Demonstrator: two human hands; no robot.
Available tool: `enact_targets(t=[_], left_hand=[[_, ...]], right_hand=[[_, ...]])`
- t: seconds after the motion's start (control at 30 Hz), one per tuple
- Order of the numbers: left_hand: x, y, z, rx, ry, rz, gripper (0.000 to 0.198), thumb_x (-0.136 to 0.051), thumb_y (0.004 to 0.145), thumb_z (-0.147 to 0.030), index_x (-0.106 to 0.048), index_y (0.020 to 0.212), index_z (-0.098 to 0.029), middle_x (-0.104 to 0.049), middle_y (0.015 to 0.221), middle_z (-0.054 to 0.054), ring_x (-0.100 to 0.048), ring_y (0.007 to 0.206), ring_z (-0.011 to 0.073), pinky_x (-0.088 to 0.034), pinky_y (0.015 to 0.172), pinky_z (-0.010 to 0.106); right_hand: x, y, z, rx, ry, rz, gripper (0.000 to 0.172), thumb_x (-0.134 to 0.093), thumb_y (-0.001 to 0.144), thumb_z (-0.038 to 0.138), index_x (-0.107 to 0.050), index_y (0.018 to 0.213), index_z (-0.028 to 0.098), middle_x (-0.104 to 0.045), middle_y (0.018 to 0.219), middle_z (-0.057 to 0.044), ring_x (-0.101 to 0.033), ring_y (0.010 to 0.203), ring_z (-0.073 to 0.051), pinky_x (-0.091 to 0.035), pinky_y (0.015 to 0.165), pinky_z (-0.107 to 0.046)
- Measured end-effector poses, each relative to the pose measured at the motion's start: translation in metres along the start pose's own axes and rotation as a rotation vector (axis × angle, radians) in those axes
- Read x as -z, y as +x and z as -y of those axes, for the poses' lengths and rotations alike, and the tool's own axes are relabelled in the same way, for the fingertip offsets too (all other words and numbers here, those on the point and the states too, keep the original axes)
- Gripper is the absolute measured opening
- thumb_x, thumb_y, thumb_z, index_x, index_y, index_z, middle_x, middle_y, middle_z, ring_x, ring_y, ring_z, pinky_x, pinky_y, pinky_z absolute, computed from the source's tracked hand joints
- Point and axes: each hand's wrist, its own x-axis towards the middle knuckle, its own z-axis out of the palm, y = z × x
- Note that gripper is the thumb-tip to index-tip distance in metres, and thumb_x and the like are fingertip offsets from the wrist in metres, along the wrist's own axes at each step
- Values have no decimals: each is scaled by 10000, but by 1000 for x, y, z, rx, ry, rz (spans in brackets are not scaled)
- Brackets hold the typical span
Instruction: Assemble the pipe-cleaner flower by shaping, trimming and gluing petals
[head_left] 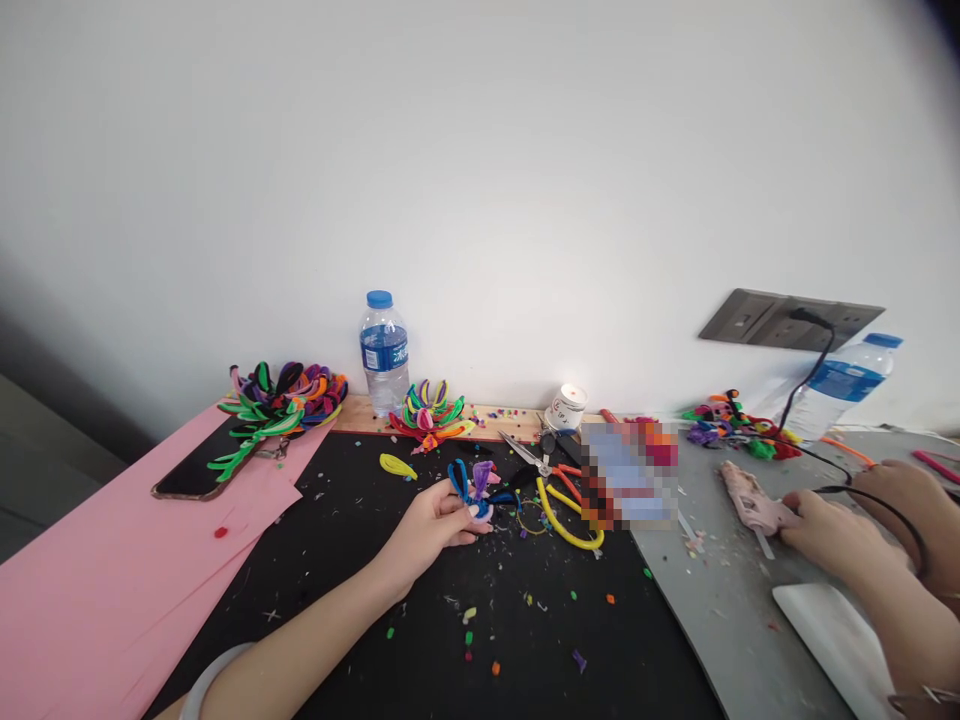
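My left hand (439,518) pinches a pipe-cleaner flower (478,492) with blue, purple and black loops, holding it above the black mat (360,600). At the far right, my right hand (832,535) grips the handle end of a pale pink glue gun (748,500), whose body points up and left. Between my hands lie scissors (529,455), pliers with yellow handles (570,530) and a pixelated patch that I cannot make out. A yellow pipe-cleaner loop (397,466) rests left of the flower.
Another person's hand (892,490) is behind my right hand, near the black cord (802,390). Pipe-cleaner bundles (289,400), water bottles (384,355) and a glowing white cup (565,408) line the wall. A phone (191,475) lies on pink paper (97,590). Coloured scraps litter the mat.
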Motion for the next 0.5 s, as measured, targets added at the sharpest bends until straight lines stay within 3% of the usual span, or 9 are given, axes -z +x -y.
enact_targets(t=[0.17, 0.5], left_hand=[[1, -2, 0, 1, -20, -4, 288, -598, 730, -311, -546, 980, -180, -666, 882, 63, -636, 887, 193, -457, 695, 216], [2, 0, 2, -13, -60, -22, 332, -617, 715, -324, -558, 1013, -191, -660, 939, 70, -636, 897, 208, -464, 714, 238]], right_hand=[[-5, 2, 2, 4, -11, 9, 450, -508, 645, 289, -463, 1080, 184, -563, 1090, -228, -556, 935, -361, -375, 600, -407], [4, -17, 10, 76, -46, -70, 334, -442, 693, 376, -485, 991, 231, -609, 1001, -153, -591, 859, -327, -422, 592, -371]])
